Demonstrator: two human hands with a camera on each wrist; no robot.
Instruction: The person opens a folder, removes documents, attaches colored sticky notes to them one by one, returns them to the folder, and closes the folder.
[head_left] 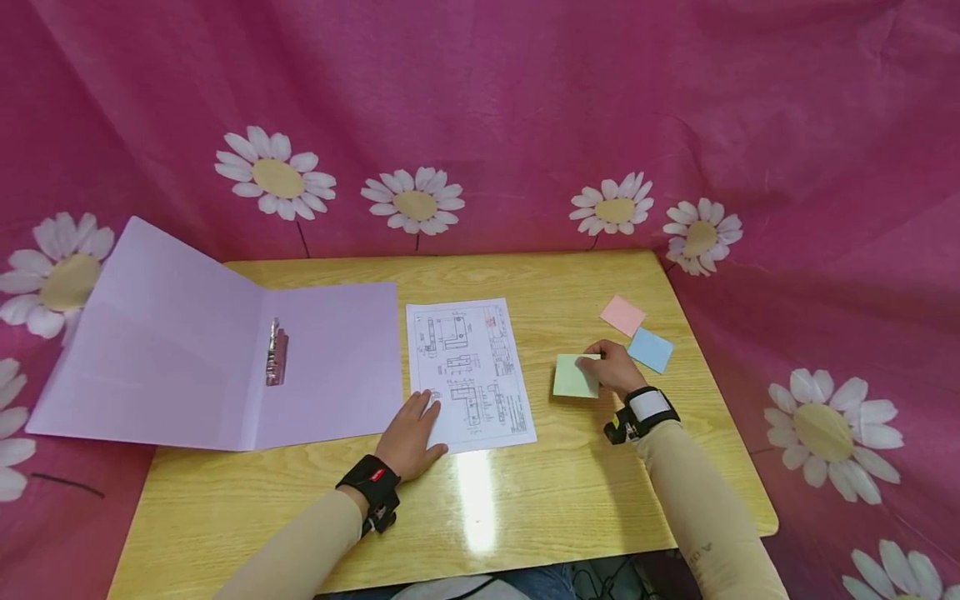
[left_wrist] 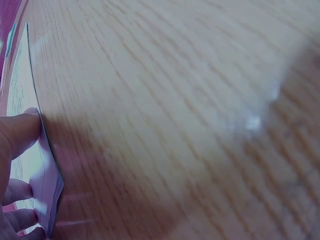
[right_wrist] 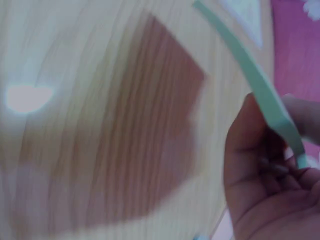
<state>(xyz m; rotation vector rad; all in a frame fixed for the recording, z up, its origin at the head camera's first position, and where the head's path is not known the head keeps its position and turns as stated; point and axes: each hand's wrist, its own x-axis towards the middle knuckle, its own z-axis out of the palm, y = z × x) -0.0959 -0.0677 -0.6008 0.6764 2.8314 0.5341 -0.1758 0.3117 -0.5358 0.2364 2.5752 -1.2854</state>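
My right hand (head_left: pixel 615 367) pinches a pale green sticky note pad (head_left: pixel 576 376) between thumb and fingers. In the right wrist view the green pad (right_wrist: pixel 262 95) is seen edge-on, held above the tabletop with its shadow below. My left hand (head_left: pixel 408 437) rests on the lower left corner of a printed sheet with technical drawings (head_left: pixel 480 367), fingers spread and straight. From the left wrist, the thumb (left_wrist: pixel 22 131) and fingers lie on the sheet (left_wrist: pixel 47 175), whose near edge lifts slightly. Beyond the right hand lie a pink sticky note pad (head_left: pixel 622 315) and a blue one (head_left: pixel 651 350).
An open lilac ring binder (head_left: pixel 337 358) with a metal clip (head_left: pixel 275 354) stands left of the sheet, its cover (head_left: pixel 157 358) tilted up past the table's left edge. A pink flowered curtain (head_left: pixel 510 100) surrounds the wooden table (head_left: pixel 525 517) at the back and sides.
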